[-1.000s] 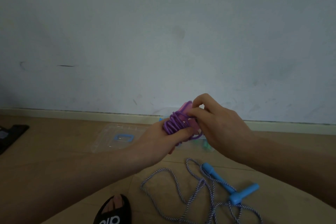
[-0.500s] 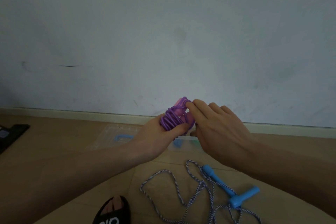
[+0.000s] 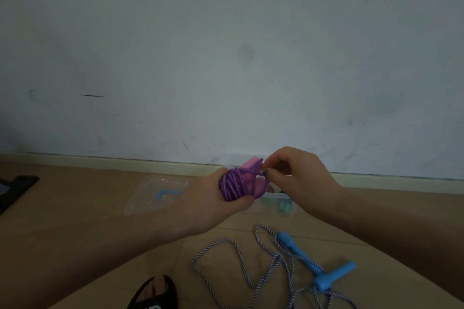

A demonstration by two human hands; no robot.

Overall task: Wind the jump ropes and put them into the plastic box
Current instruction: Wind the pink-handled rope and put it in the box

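My left hand (image 3: 213, 200) grips a purple jump rope (image 3: 234, 184) wound in a bundle around its pink handles. My right hand (image 3: 298, 183) pinches a strand of that purple rope at the bundle's right side. A second jump rope (image 3: 271, 262), white-and-blue striped with two light blue handles (image 3: 324, 273), lies loose on the wooden floor below my hands. The clear plastic box (image 3: 281, 202) sits on the floor behind my hands, mostly hidden, with something teal inside.
The box's clear lid (image 3: 155, 193) with a blue handle lies on the floor to the left. A foot in a black sandal (image 3: 157, 293) shows at the bottom. A dark object (image 3: 15, 189) lies at the far left. The wall and skirting run behind.
My right hand has gone from lying over the bundle to pinching a strand at its right side. My left hand keeps holding the bundle at about the same place.
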